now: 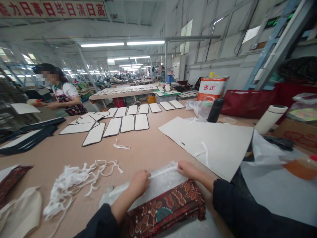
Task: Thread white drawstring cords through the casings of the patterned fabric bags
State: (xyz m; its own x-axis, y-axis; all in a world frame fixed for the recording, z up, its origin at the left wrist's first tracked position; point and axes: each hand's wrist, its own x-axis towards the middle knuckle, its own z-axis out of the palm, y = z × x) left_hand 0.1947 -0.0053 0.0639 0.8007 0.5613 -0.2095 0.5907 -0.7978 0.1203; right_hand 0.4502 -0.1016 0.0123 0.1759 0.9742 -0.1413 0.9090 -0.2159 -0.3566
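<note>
My left hand (pixel 139 181) is closed in a pinch on one end of a thin white strip (pixel 162 172). My right hand (pixel 187 169) pinches the other end, so the strip is stretched between them. The strip lies along the top edge of a clear plastic bag (pixel 158 185) on the brown table (pixel 74 152). A folded brown patterned fabric piece (pixel 165 208) sits in or under the bag, just in front of my hands. Both my sleeves are dark.
A pile of loose white strips (pixel 74 181) lies to the left. A large white sheet (pixel 213 142) lies to the right, with rows of white dark-edged panels (pixel 119 125) farther back. A person (pixel 63 94) stands at far left. A black bottle (pixel 215 110), a white roll (pixel 270 118) and a can (pixel 211 87) stand at right.
</note>
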